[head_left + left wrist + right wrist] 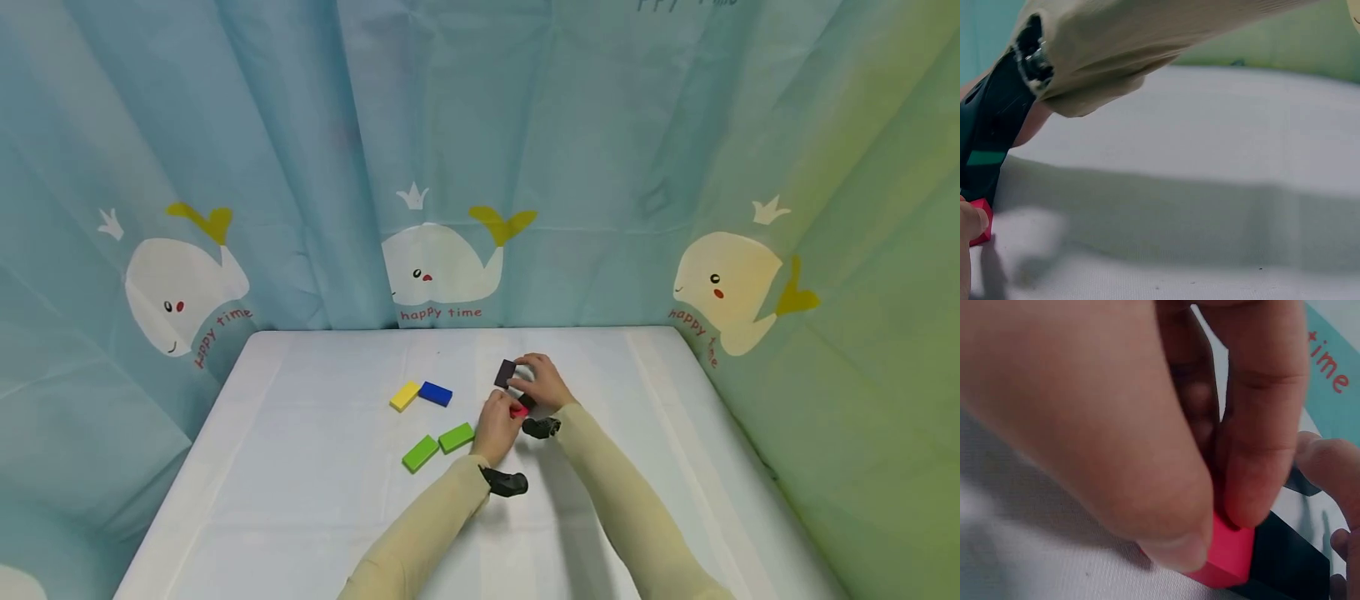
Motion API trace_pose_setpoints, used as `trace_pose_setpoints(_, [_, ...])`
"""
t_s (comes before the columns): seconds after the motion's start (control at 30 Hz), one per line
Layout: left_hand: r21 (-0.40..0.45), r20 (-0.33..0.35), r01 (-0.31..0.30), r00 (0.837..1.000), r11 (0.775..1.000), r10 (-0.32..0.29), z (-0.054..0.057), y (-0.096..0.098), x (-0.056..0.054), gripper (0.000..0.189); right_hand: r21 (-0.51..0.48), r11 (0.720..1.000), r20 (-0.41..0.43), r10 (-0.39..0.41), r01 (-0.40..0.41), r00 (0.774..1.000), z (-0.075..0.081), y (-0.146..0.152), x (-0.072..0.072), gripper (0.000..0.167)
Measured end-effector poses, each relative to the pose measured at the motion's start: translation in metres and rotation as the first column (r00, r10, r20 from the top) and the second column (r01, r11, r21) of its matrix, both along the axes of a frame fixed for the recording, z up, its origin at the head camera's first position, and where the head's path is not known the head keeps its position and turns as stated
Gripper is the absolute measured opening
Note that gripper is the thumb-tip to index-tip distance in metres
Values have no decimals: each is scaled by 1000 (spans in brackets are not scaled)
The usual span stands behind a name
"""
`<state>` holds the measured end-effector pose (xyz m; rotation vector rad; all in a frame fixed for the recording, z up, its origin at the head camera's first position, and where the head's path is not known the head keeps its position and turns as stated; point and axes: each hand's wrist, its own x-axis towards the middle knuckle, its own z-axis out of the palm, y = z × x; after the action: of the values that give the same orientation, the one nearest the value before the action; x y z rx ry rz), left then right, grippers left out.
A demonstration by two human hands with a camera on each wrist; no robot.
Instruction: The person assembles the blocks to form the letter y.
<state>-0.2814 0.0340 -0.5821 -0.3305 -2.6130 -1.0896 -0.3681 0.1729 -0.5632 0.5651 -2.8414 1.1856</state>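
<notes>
Sleeves: two pale beige forearms (427, 533) reach in from the near edge, with a black device (506, 482) at each wrist;
Green blocks: two, (421, 454) (457, 437) lying flat end to end, just beside each other; the right one sits close to the left hand (497, 423);
Left grip: thumb and fingers pinch the pink block (1229, 553), low over the white table (300, 517);
Near black block (1288, 562): directly behind the pink block, between the two hands; it appears to touch the pink one;
Right grip: the right hand (546, 385) pinches the far black block (506, 373) at its right end, thumb and forefinger on opposite sides; whether that block meets the table, I cannot tell;
Yellow and blue: the yellow block (405, 396) and blue block (436, 394) lie left of the far black block, corners almost or just touching;
Backdrop: a blue-green curtain (300, 150) printed with white whales (442, 267) and "happy time"
</notes>
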Motion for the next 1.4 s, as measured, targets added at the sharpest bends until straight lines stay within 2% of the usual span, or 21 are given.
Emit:
trace_pose_setpoints(0.13, [-17, -16, 4, 1000, 1000, -4, 1, -1, 1, 10, 55, 998, 25, 6, -7, 1000, 0, -4, -2, 49])
trace_pose_setpoints(0.33, [4, -21, 12, 1000, 1000, -12, 2, -1, 2, 8, 106, 994, 17, 10, -11, 1000, 1, -8, -2, 49])
trace_pose_setpoints(0.6, [-7, 6, 13, 1000, 1000, -13, 4, -1, 2, 8, 155, 988, -17, 23, -21, 1000, -1, -9, -3, 46])
trace_pose_setpoints(0.77, [-6, -6, 11, 1000, 1000, -11, 3, 0, 3, 10, 168, 985, -13, 35, -32, 999, -2, -7, -4, 46])
trace_pose_setpoints(1.0, [17, 29, 6, 1000, 1000, -7, 4, 1, 2, 12, 212, 977, 5, 34, -35, 999, 4, -1, -6, 48])
trace_pose_setpoints(1.27, [23, 34, -4, 999, 1000, 4, 5, 1, 2, 10, 202, 979, 3, -1, 0, 1000, 5, 13, -8, 47])
trace_pose_setpoints(1.4, [20, 55, -15, 998, 1000, 13, 4, 1, 2, 12, 157, 987, -22, -14, 17, 1000, 4, 22, -6, 47])
